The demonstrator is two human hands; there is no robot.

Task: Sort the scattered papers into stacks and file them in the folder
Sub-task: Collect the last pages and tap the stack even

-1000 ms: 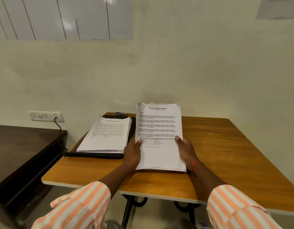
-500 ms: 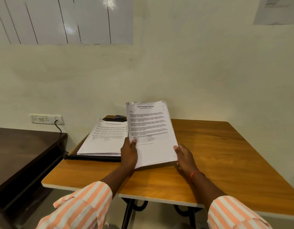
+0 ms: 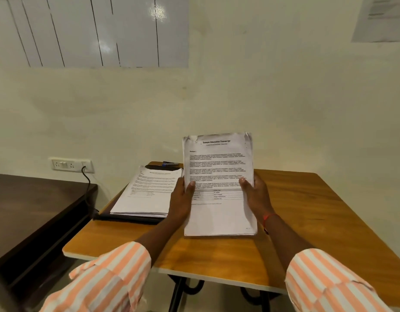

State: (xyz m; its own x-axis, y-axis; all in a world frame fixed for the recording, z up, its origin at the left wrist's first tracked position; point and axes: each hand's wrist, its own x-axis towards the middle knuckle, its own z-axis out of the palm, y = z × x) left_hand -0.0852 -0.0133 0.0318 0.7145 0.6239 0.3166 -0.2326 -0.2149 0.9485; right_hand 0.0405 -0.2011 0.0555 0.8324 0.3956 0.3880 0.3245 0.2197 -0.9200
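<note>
1. Far left of frame: dark desk [image 3: 26, 210]. On the wall above it, a socket plate [image 3: 69, 165] with a black cable [image 3: 87, 179] plugged in.
2. Left-centre: black folder [image 3: 127, 218] lies open flat on the wooden table [image 3: 318, 210], at its left end. One stack of papers [image 3: 149, 194] lies on the folder, printed side up. Blue pen [image 3: 169, 163] sits just past the folder's far edge.
3. Left hand [image 3: 182, 199] pinches the left edge of the held stack [image 3: 219, 172], thumb on the printed face and fingers behind.
4. Centre: the held stack is tilted up facing the camera, just right of the folder. Can't tell if its bottom edge touches the table.
5. Right hand [image 3: 256, 197] pinches the right edge the same way, thumb in front. Red thread [image 3: 268, 218] on that wrist.
6. Upper right of frame: a sheet [image 3: 381, 19] stuck on the wall.
</note>
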